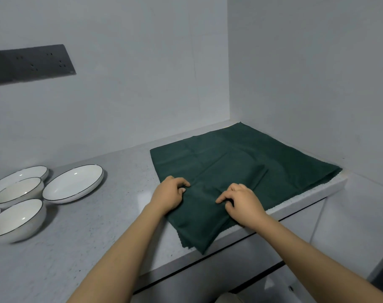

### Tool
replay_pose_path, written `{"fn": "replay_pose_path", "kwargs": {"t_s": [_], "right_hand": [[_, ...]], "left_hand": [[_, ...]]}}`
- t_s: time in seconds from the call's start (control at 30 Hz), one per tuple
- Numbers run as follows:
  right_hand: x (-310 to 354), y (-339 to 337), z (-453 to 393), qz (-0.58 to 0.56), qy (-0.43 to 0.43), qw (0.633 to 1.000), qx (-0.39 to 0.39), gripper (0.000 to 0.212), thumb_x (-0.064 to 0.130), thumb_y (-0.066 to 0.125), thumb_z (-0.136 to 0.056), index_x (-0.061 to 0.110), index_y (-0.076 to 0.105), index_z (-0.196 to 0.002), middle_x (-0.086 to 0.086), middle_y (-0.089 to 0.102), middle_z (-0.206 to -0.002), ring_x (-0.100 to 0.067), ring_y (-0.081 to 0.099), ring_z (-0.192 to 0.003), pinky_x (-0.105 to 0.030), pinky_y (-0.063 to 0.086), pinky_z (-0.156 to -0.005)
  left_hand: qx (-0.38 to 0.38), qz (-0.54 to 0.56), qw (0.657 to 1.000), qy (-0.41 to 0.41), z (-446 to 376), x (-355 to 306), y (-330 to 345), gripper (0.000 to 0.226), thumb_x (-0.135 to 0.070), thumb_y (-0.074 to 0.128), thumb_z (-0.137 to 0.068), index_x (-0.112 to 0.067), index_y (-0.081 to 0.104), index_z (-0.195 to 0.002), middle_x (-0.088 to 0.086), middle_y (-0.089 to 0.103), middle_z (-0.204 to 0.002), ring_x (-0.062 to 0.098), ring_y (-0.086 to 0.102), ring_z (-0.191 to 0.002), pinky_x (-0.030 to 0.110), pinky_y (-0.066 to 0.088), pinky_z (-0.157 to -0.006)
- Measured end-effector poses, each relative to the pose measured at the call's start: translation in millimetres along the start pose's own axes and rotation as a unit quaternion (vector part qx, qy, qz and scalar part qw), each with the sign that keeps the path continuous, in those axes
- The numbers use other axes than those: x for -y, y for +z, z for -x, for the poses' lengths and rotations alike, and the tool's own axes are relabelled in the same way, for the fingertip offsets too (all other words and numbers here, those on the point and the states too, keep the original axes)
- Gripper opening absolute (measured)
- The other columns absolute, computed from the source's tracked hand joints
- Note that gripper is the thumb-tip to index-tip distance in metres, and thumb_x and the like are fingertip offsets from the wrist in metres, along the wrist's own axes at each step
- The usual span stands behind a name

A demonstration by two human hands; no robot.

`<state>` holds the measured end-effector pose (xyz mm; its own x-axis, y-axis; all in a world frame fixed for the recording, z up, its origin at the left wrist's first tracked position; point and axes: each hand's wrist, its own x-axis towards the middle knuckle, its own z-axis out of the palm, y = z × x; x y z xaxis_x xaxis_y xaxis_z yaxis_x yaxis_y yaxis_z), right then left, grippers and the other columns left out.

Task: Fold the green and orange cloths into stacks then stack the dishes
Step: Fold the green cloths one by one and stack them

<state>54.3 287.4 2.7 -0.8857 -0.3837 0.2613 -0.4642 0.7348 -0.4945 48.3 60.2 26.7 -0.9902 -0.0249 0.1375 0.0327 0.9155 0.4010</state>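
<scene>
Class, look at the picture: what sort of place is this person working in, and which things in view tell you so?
Probably a home kitchen corner: a speckled grey countertop over cabinet doors, white bowls and plates set out on it, and a dark socket strip on the wall.

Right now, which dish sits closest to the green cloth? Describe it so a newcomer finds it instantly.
On the grey countertop, look left of the green cloth to the cluster of white dishes. It is the shallow white plate with a thin black rim, on the cluster's right side. Its neighbours are deeper bowls.
</scene>
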Motion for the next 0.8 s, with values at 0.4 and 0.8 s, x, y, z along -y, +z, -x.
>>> {"fn": "replay_pose_path", "kwargs": {"t_s": [0.4, 0.8], "right_hand": [[91, 56, -43, 0.058, -0.075, 0.995, 0.041, 0.039, 0.002, 0.045, -0.089, 0.031, 0.071, -0.096, 0.003, 0.058, -0.105, -0.02, 0.044, -0.105, -0.024, 0.025, -0.086], [148, 85, -47, 0.113, -0.122, 0.985, 0.047, 0.032, 0.002, 0.047, -0.084, 0.022, 0.066, -0.1, 0.001, 0.055, -0.112, -0.021, 0.043, -0.112, -0.027, 0.026, -0.098]], "left_hand": [[-0.084, -0.022, 0.984, -0.154, 108, 67, -38, 0.03, -0.017, 0.038, -0.095, -0.022, 0.051, -0.122, 0.008, 0.052, -0.113, 0.028, 0.057, -0.094, 0.03, 0.04, -0.076], [-0.12, -0.165, 0.955, -0.213, 157, 80, -44, 0.033, -0.029, 0.041, -0.091, -0.014, 0.053, -0.118, 0.008, 0.051, -0.116, 0.026, 0.046, -0.108, 0.032, 0.034, -0.083]]}}
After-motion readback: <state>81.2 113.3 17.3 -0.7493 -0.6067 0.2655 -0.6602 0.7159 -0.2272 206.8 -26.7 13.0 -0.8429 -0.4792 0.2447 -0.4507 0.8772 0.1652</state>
